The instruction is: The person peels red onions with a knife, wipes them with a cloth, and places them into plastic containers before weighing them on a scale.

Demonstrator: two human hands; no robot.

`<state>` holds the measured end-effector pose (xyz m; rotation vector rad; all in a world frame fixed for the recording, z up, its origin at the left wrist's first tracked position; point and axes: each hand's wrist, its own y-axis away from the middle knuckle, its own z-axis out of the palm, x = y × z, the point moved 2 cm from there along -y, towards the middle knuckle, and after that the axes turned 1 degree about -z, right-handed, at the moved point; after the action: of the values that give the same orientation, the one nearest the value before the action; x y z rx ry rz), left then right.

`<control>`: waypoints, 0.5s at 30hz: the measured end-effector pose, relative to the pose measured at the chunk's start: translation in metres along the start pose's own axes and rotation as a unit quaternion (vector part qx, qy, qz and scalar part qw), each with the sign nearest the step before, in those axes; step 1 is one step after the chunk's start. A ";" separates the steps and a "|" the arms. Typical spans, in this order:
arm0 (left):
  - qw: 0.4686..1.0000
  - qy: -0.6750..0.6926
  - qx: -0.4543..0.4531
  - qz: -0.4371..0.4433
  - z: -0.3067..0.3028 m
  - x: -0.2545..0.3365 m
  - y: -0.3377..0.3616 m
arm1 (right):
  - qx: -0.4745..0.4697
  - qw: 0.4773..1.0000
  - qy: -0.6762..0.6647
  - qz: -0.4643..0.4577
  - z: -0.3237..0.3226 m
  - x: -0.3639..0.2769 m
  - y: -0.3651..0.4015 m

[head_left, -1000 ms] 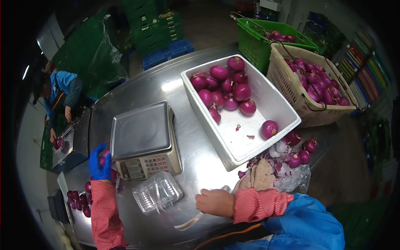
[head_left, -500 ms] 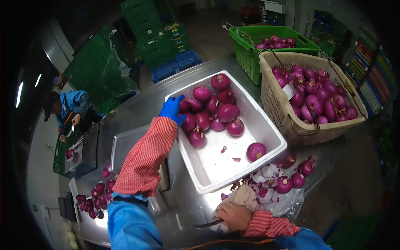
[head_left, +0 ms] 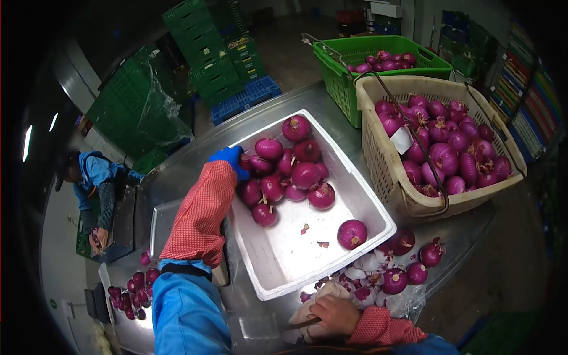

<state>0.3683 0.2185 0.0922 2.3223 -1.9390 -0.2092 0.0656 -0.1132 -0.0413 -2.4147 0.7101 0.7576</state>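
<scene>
My left hand (head_left: 229,161), in a blue glove, is at the left rim of a white foam box (head_left: 319,284), its fingers closed over the rim beside the red onions (head_left: 273,188) inside. One onion (head_left: 352,234) lies apart near the box's lower right corner. Below the box, my right hand (head_left: 335,315) is bare and closed round a knife (head_left: 303,323), of which only part shows, with a tan cloth (head_left: 322,296) against the hand. Onion skins (head_left: 367,269) and several onions lie just right of it.
A cream basket (head_left: 378,148) and a green basket (head_left: 338,89), both with onions, stand at the upper right. A metal tray (head_left: 163,222) and loose onions (head_left: 133,296) are left. A co-worker (head_left: 97,171) stands at the far left; green crates (head_left: 207,65) are behind.
The box, its onions and my left hand have shifted left and slightly down in view. The co-worker's hands have moved lower. My right hand keeps its hold.
</scene>
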 end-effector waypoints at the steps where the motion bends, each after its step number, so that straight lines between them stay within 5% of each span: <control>1: 0.999 0.036 0.034 0.006 0.003 -0.004 0.009 | 0.014 1.000 -0.007 0.019 -0.005 -0.003 -0.001; 4: 0.865 0.475 0.124 0.105 0.052 -0.042 0.006 | 0.061 0.995 -0.043 0.071 -0.021 -0.006 -0.004; 8: 0.610 0.776 -0.057 0.149 0.029 0.004 0.124 | 0.156 0.968 -0.133 0.142 -0.057 -0.014 -0.020; 12: 0.514 0.826 -0.162 0.166 0.029 0.042 0.226 | 0.247 0.961 -0.038 0.116 -0.099 -0.039 -0.052; 15: 0.518 0.821 -0.183 0.153 0.047 0.056 0.271 | 0.244 0.965 0.076 0.062 -0.108 -0.055 -0.062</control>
<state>0.1070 0.1147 0.0903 0.7673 -0.8688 1.0767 0.1031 -0.1146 0.0900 -2.0028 0.9862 0.3828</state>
